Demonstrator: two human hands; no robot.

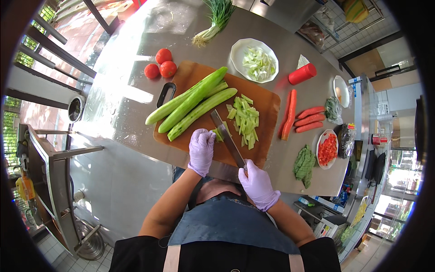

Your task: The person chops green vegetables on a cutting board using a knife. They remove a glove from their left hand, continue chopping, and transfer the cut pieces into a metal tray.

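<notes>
A wooden cutting board (190,75) with a black handle lies before me on a steel table. My left hand (201,149), in a lilac glove, has its fingers curled down against a green vegetable piece (218,136); the fingertips are hidden. In my right hand (257,185), gloved alike, is the handle of a kitchen knife (227,137). The blade slants up and left across the board, just right of the left hand. Right of the blade sits a heap of light-green cut pieces (247,120). Several long, peeled-looking green gourds (193,100) lie diagonally on the board's left half.
Tomatoes (166,69), spring onions (214,25) and a plate (237,56) of pale chopped vegetable stand beyond the board. To the right are a red canister (302,73), carrots (289,114), leafy greens (305,166) and a plate (319,159) of chopped red vegetable. The table's front edge (159,159) is close to me.
</notes>
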